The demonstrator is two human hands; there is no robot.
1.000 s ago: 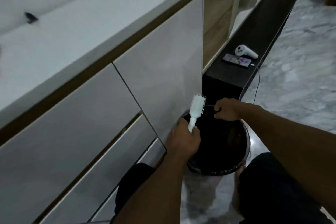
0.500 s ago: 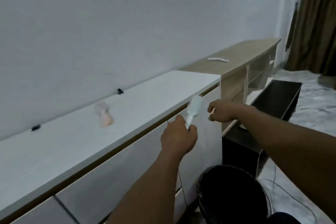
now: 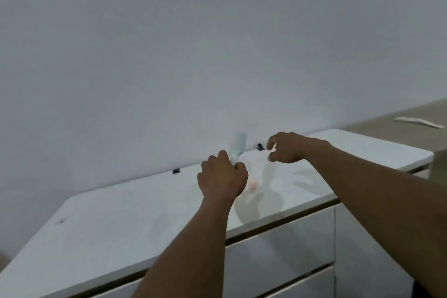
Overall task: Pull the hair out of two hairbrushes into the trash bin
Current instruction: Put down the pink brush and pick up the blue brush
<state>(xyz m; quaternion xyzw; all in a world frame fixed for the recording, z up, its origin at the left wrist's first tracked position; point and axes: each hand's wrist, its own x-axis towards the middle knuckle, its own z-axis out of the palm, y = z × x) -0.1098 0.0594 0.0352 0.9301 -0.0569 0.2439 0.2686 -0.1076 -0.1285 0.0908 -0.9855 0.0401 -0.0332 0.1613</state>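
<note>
White brush point(image 3: 238, 146) has come up from the bin and now stands over the table point(image 3: 135, 220), handle clamped in the left hand point(image 3: 222, 178). The right hand point(image 3: 286, 147) hangs beside it, fingers loosely apart, holding nothing I can see. The trash bin has dropped out of sight. A blurred pink thing point(image 3: 252, 184), maybe the second brush, lies just past the left hand; likely the swap comes next.

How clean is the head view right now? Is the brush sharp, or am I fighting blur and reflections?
Head view: the white hairbrush in the left hand is motion-smeared, bristles unreadable; the pink object behind it is blurred too. The glossy cabinet top mirrors the right hand faintly. Lighting is dim and flat.
</note>
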